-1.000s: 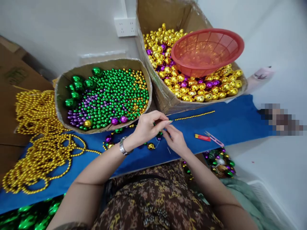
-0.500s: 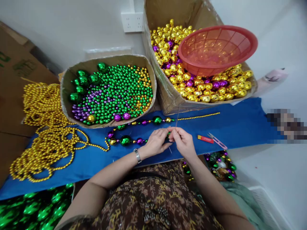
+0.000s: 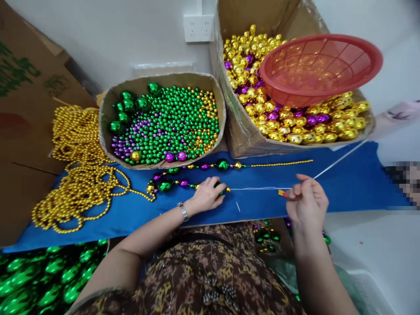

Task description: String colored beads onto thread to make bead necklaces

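My left hand (image 3: 207,195) rests on the blue cloth (image 3: 114,214) with its fingers closed over the end of a string of green, purple and gold beads (image 3: 183,183). A thin white thread (image 3: 256,189) runs taut from that end to my right hand (image 3: 306,200), which pinches it. Past my fingers a long needle (image 3: 339,160) slants up to the right. The bead string doubles back along the cloth and ends in a line of small gold beads (image 3: 278,164).
A cardboard tub of green, purple and gold beads (image 3: 164,122) stands behind the cloth. Beside it a box of large gold balls (image 3: 295,118) holds a red plastic basket (image 3: 320,65). Gold bead chains (image 3: 78,166) pile at left. A red lighter (image 3: 281,193) lies by my right hand.
My right hand has pulled away to the right, drawing the thread out straight. My left hand has dropped onto the cloth over the bead string's end.
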`<state>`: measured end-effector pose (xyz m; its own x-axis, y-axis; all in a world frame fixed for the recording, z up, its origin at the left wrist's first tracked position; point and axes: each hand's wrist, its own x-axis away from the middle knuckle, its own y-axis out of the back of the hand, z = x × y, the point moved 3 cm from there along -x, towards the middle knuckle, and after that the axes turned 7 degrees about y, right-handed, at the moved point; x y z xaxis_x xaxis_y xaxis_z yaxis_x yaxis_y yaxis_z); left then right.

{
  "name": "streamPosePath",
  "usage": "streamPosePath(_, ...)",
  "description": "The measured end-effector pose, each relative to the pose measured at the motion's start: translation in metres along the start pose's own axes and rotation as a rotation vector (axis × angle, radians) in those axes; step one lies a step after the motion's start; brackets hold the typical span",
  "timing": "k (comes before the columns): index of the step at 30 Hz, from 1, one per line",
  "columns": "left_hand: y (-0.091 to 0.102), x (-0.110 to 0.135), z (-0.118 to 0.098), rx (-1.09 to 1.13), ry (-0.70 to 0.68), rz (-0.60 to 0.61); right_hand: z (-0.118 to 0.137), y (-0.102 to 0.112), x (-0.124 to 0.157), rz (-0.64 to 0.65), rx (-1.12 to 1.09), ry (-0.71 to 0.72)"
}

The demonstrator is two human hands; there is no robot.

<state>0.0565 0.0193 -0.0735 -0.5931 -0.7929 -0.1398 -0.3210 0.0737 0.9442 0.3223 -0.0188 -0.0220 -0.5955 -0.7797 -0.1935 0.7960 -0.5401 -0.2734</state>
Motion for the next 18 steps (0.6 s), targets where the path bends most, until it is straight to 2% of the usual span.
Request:
streamPosePath(4, 0.012, 0.008, 0.026, -0.033, 0.003, -0.021, 0.003, 0.018, -0.011, -0.075, 0.025, 0.027)
streamPosePath(8, 0.022, 0.012, 0.038, -0.064, 0.035, -0.013, 0.006, 0.011, -0.006, -0.041, 0.095, 0.051)
streamPosePath(11, 0.033, 0.017, 0.03, -0.068, 0.023, -0.025, 0.005, -0.006, 0.009, 0.092, 0.194, 0.105)
streamPosePath(13, 0.046, 0.019, 0.022, -0.017, -0.004, -0.077, 0.003, -0.019, 0.02, 0.219, 0.287, 0.137)
streamPosePath(16, 0.073, 0.018, 0.017, 0.067, -0.001, -0.238, -0.001, -0.036, 0.034, 0.409, 0.47, 0.188)
streamPosePath(18, 0.095, 0.016, 0.025, 0.086, 0.038, -0.359, -0.003, -0.046, 0.041, 0.507, 0.558, 0.23)
